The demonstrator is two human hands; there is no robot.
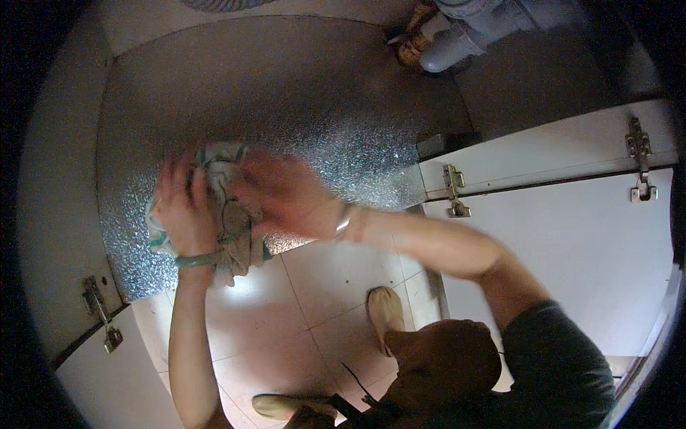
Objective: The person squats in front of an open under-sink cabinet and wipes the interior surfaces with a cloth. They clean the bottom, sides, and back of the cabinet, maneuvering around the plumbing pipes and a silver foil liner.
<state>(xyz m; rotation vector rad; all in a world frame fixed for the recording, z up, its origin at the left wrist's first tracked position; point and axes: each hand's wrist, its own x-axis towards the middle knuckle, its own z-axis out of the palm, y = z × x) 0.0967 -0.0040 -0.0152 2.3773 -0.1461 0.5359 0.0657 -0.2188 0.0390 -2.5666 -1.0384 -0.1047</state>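
Observation:
A crumpled pale cloth (236,250) with green edging lies bunched over the front of the speckled, shiny cabinet floor lining (371,164). Curled over the cloth's left side, my left hand (184,207) grips it; a green bangle (199,260) circles that wrist. My right hand (289,196) reaches in from the right and overlaps the cloth's right side. Motion smears its fingers, so their grip does not show. A silver band (345,219) is around the right wrist. Part of the cloth is hidden beneath both hands.
Grey drain pipes (457,46) stand at the back right, and a ribbed hose (225,3) shows at the top. An open white door (557,264) with metal hinges (454,191) is on the right; another door (107,379) opens at left. My feet rest on floor tiles (286,307).

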